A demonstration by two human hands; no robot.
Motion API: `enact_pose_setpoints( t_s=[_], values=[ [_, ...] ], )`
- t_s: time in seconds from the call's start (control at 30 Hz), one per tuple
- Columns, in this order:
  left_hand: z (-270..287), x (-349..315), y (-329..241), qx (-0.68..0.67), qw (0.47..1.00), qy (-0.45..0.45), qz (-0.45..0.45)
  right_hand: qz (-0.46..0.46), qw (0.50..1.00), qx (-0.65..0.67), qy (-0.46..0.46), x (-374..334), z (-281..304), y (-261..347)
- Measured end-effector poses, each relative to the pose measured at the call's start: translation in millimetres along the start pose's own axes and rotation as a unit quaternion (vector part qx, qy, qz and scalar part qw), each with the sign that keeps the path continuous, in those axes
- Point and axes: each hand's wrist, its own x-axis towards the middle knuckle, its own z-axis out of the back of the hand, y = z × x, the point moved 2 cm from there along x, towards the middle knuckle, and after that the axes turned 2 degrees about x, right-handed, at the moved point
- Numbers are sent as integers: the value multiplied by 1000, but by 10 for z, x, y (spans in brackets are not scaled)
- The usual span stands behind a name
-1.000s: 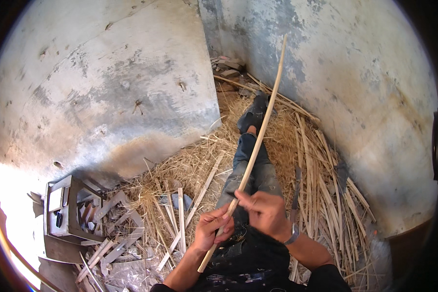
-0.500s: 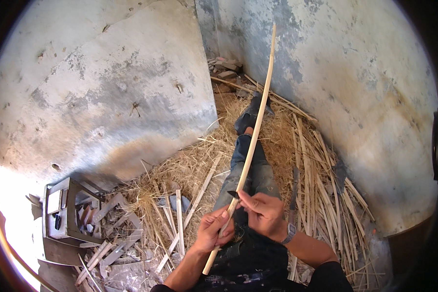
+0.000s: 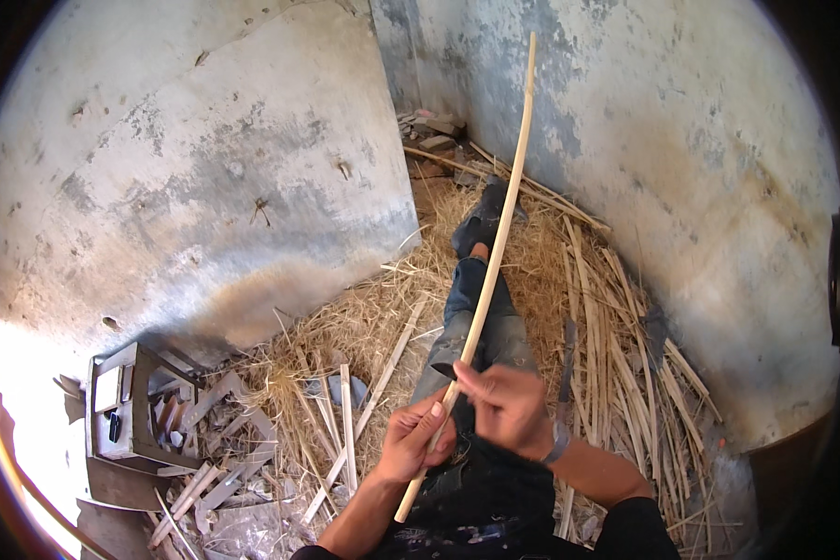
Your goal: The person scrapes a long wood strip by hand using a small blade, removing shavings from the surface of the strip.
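A long, pale bamboo strip (image 3: 497, 252) slants up and away from my lap, its far end in front of the wall. My left hand (image 3: 414, 439) is closed round it near its lower end, thumb on top. Just above that, my right hand (image 3: 509, 411) is closed on a small knife whose dark blade (image 3: 445, 371) lies against the strip; its handle is hidden in my fingers. The right hand is a little blurred.
My legs (image 3: 467, 327) stretch ahead over shavings (image 3: 364, 317). Many cut strips (image 3: 616, 364) lie along the right wall (image 3: 681, 187). At the left, a wooden frame (image 3: 135, 401) stands among scraps, near a large leaning panel (image 3: 252, 168).
The strip's far end has shifted slightly up and right. My right hand and the blade have moved a little, the hand now blurred; the left hand keeps its grip.
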Motion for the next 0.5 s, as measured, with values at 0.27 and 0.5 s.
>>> enact_pose_setpoints(
  t_s=[0.27,0.5],
  values=[
    [-11,-19,-19,-31,999,15,-13,-132,977,159,59,94,63,44],
    [-58,-18,-78,-8,1000,26,-11,-232,924,296,75,83,99,35]
  ],
)
